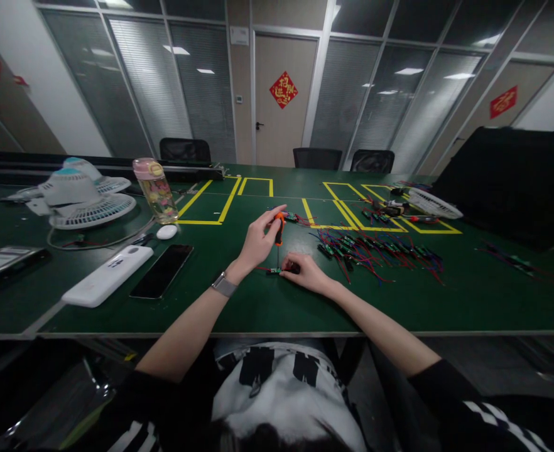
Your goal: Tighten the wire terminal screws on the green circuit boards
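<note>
A screwdriver [279,230] with an orange and black handle stands upright, its thin shaft pointing down. My left hand [259,237] is closed round the top of its handle; the wrist wears a watch. Under the tip lies a small green circuit board [273,271] with a red wire running left. My right hand [304,274] pinches the board's right end against the table, fingers curled. Whether the tip touches a screw is too small to tell. To the right lies a pile of similar green boards with red and blue wires [380,248].
On the left of the green table [239,307] are a black phone [162,271], a white power bank [108,276], a white earbud case [166,232], a bottle [155,191] and white fans [91,210]. A black screen or case [507,182] stands right, near a white fan grille [433,204].
</note>
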Tool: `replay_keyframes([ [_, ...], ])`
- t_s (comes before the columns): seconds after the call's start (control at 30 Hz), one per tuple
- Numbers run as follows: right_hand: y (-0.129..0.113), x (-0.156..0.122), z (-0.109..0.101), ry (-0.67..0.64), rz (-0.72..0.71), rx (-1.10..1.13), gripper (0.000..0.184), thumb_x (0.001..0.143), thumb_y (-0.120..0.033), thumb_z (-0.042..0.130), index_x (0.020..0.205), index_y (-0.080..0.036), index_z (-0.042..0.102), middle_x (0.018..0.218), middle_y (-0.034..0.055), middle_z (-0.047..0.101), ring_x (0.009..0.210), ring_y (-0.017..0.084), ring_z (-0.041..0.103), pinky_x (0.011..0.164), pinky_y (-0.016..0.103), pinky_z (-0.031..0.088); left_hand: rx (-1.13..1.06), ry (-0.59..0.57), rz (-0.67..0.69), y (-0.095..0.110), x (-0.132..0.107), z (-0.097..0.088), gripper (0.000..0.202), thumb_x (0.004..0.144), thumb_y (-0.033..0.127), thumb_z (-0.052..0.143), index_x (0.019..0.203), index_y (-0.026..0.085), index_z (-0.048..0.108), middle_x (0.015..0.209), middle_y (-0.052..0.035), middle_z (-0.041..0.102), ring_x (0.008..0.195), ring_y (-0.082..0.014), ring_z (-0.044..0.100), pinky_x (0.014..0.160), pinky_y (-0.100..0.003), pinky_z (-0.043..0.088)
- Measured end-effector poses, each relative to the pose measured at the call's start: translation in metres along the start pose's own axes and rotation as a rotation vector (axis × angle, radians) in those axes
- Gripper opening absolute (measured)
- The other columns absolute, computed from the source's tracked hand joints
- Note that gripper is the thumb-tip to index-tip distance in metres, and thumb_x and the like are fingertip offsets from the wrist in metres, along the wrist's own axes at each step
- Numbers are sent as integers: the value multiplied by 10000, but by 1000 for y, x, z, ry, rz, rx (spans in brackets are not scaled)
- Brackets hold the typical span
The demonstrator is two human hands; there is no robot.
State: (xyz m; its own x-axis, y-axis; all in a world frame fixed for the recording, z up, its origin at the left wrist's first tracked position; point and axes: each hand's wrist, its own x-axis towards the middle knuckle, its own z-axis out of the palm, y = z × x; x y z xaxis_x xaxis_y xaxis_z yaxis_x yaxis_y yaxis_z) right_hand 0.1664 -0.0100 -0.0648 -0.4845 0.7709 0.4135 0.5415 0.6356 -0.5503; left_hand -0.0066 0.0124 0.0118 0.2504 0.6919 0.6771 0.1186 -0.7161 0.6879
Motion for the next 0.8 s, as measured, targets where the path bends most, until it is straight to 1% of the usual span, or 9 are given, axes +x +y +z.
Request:
replay_keyframes([
  [0.17,-4,0,-2,-31,-9,-43,49,795,-151,628,806,-172,585,772,8,569,714,139,520,663,249,408,43,17,-5,-1,0,-2,355,919,236,458,1255,194,567,1193,-86,636,1033,-180,621,887,-295,487],
  [0.3,-6,-2,-2,-43,-33,-104,45,815,-153,607,832,-178,573,786,18,564,746,154,521,679,259,411,40,2,-13,-1,0,-2,353,920,245,461,1251,189,570,1186,-89,641,1036,-184,626,906,-305,483],
  [0.47,-10,-5,-4,-46,-53,-150,43,835,-144,583,851,-182,572,805,27,564,763,161,521,697,268,413,-48,-27,-18,3,1,0,350,919,260,469,1244,190,580,1217,-93,629,1077,-193,617,900,-295,488],
  [0.57,-10,-5,-6,-51,-57,-131,38,837,-147,584,854,-181,579,811,28,567,765,162,523,692,267,414,-110,-24,-13,5,2,-1,318,919,258,468,1186,186,625,1202,-88,641,1114,-195,603,954,-309,461],
  [0.67,-9,-5,-6,-54,-63,-121,33,842,-156,583,860,-184,589,812,27,569,765,161,527,690,265,415,-180,-39,-49,7,2,-3,323,919,269,469,1189,177,622,1155,-90,673,1067,-197,632,951,-329,467],
  [0.8,-6,-5,-4,-44,-70,-125,22,847,-167,581,858,-184,591,803,23,562,761,158,526,685,259,413,-197,-29,-58,8,1,-5,322,895,277,516,1168,151,630,1116,-99,690,1000,-186,656,905,-310,490],
])
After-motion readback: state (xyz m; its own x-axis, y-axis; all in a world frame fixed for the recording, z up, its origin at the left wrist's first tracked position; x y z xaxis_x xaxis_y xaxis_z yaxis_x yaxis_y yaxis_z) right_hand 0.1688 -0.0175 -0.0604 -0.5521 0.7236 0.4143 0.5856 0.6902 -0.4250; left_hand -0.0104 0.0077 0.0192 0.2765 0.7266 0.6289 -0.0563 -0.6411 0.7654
